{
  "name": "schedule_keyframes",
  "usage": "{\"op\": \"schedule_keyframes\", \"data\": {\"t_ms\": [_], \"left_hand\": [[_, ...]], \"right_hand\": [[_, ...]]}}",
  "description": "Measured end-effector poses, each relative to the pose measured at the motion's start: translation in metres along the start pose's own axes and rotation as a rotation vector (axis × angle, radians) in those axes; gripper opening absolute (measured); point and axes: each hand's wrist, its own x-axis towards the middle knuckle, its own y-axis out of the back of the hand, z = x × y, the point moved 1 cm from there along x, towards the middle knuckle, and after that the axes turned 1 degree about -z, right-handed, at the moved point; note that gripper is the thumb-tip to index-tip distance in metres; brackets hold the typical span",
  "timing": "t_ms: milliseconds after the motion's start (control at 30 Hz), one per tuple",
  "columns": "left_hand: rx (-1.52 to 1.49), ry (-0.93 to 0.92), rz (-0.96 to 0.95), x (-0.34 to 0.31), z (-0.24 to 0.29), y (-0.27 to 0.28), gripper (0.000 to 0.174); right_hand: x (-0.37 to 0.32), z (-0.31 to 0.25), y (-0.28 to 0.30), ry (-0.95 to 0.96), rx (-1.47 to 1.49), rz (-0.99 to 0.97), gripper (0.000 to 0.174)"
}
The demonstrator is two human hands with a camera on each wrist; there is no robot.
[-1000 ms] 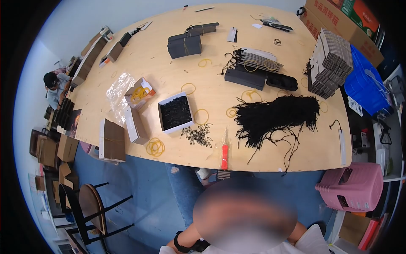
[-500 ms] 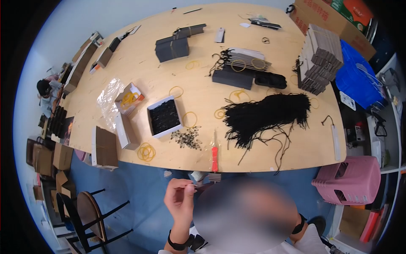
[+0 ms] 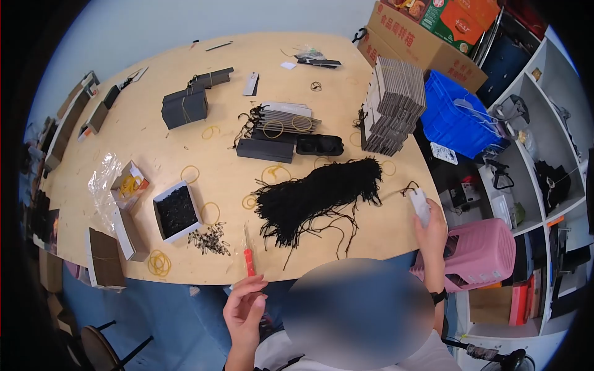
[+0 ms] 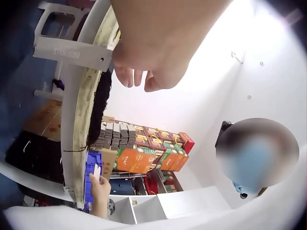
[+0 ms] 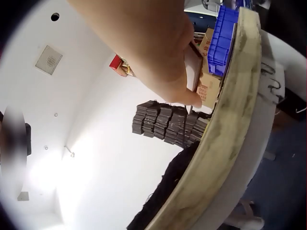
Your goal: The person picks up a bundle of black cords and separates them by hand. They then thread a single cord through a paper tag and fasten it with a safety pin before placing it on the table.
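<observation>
My right hand grips a white hang tag over the table's right front corner, thumb on its face. A short black cord trails from the tag's top. In the right wrist view, the right hand hides part of the tag. My left hand is raised at the front edge, thumb and fingertips close together. The left wrist view shows a pale, lettered tag with a hole, its end at the left hand. A bundle of black cords lies between the hands.
Near the left hand are a red-handled tool, loose safety pins and a box of black pins. Stacked grey tags stand at the right, beside a blue crate. A pink stool stands off the table's corner.
The right hand has come out to the table's right corner and picked up the white tag lying there. My left hand has risen into view. The head view has swung right.
</observation>
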Motion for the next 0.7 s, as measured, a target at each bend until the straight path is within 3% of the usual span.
{"op": "schedule_keyframes", "data": {"t_ms": [133, 233, 333, 400, 500, 567, 633, 700], "left_hand": [[-0.009, 0.040, 0.082, -0.004, 0.003, 0.013, 0.017], [0.020, 0.020, 0.125, -0.004, -0.004, 0.023, 0.016], [0.056, 0.030, 0.179, -0.003, -0.003, 0.028, 0.014], [0.254, -0.085, 0.190, -0.001, -0.009, 0.034, 0.012], [0.633, -0.226, 0.226, 0.002, -0.008, 0.034, 0.011], [0.749, -0.288, 0.255, 0.002, -0.012, 0.034, 0.012], [0.788, -0.294, 0.263, 0.002, -0.015, 0.037, 0.013], [0.850, -0.320, 0.282, 0.009, -0.014, 0.041, 0.015]], "right_hand": [[0.001, 0.020, -0.010, -0.108, -0.197, -0.012, 0.048], [-0.001, 0.033, -0.013, -0.128, -0.188, -0.029, 0.050], [-0.001, 0.022, -0.010, -0.104, -0.277, 0.073, 0.050], [-0.002, 0.001, -0.008, -0.106, -0.239, 0.078, 0.046], [-0.013, -0.054, -0.009, 0.120, 0.284, -0.072, 0.030], [-0.028, -0.097, -0.017, 0.033, 0.653, -0.587, 0.025], [-0.033, -0.148, -0.024, 0.483, 0.648, -0.621, 0.017], [-0.031, -0.183, -0.029, 0.582, 0.599, -0.681, 0.016]]}}
